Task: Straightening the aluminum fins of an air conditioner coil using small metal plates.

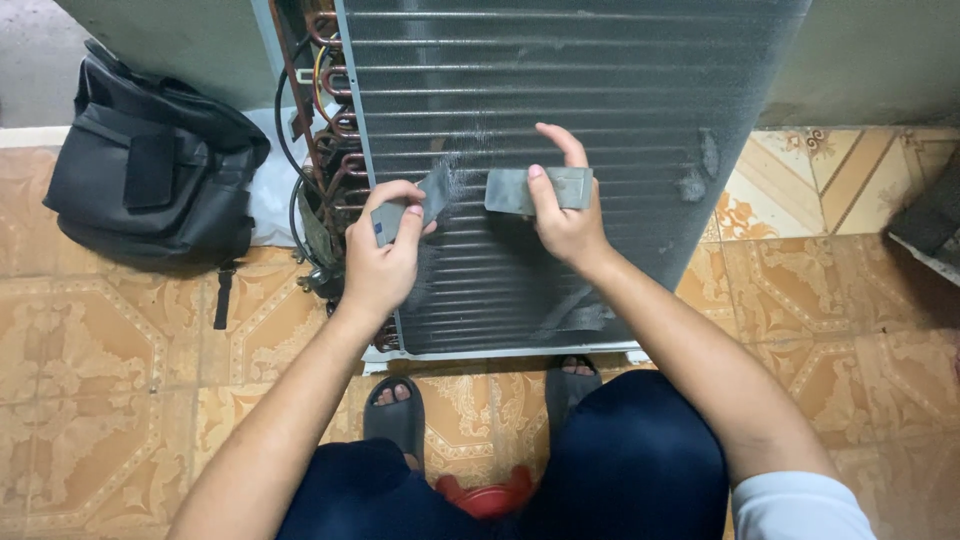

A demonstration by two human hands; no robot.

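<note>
My left hand [380, 262]: fingers pinch grey comb [412, 207], teeth angled into coil fins [560, 80]. Right hand [568, 225]: fingers clamp grey pad [572, 187] flat against fins.

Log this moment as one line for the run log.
left hand: holds grey card | right hand: holds grey plate | both against dusty coil fins | black bag on tiled floor

patterned orange floor tiles [110, 380], grey wall [870, 60], black bag [150, 160]
</note>
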